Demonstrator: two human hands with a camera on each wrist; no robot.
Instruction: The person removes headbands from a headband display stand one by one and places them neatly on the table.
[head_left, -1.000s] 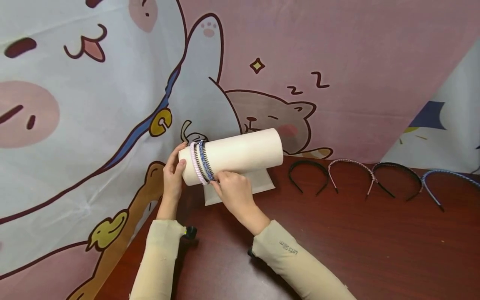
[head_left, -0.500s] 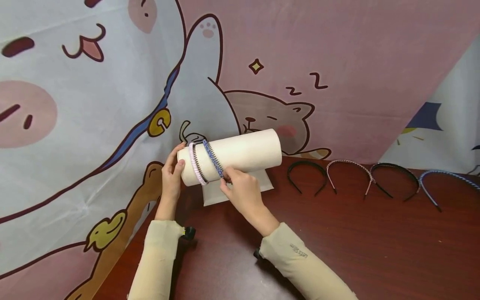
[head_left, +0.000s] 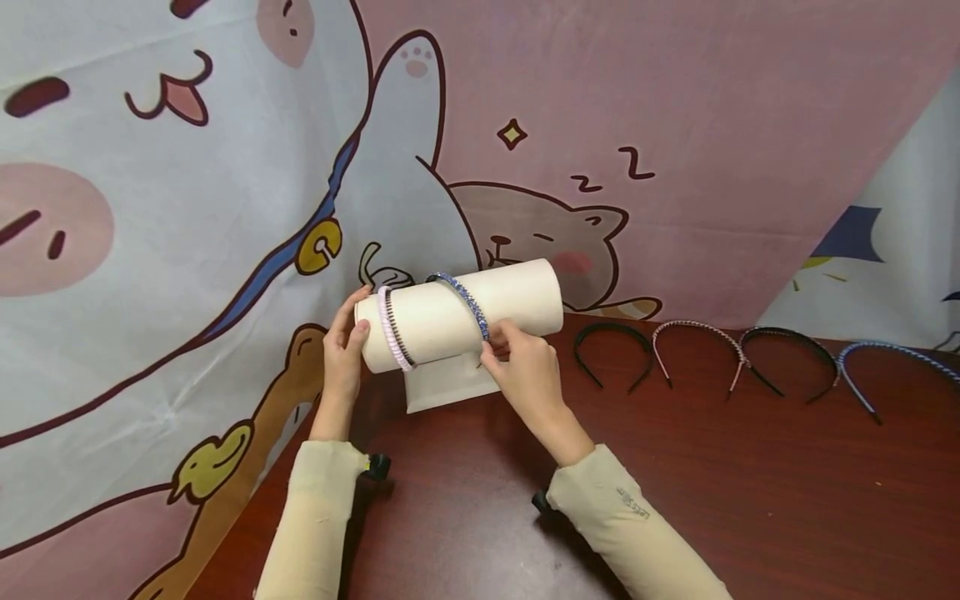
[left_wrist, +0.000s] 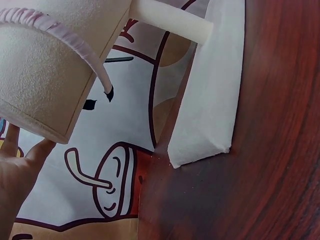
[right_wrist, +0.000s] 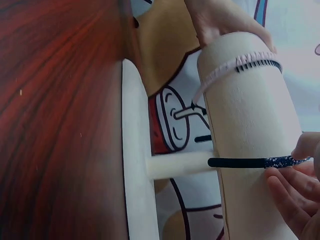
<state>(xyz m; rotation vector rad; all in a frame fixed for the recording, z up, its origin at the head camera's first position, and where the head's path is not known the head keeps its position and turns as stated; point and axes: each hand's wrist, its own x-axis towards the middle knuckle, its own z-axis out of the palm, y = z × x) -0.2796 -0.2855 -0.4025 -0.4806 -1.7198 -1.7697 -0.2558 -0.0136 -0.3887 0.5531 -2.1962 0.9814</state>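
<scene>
A cream cylindrical headband stand (head_left: pixel 517 292) lies sideways on a short post above its flat white base (left_wrist: pixel 210 95). My left hand (head_left: pixel 343 362) grips the roll's left end, thumb in front and fingers behind. Close to that end a pale lilac headband (head_left: pixel 392 329) with comb teeth sits over the roll; its black tip hangs below in the left wrist view. My right hand (head_left: pixel 528 367) pinches one arm of a blue glittery headband (head_left: pixel 465 300) between thumb and fingers. This headband straddles the middle of the roll, slanted in the head view, its black end (right_wrist: pixel 235 162) crossing near the post.
On the dark red wooden table (head_left: pixel 712 500), several headbands stand in a row at right: a black one (head_left: pixel 615 327), a pink one (head_left: pixel 697 325), another dark one (head_left: pixel 795 332) and a blue one (head_left: pixel 900 343). A cartoon-printed cloth (head_left: pixel 712 150) rises behind the table.
My right hand has slid the blue glittery headband rightward along the roll, from beside the lilac headband to around the middle. My left hand keeps its hold on the roll's end.
</scene>
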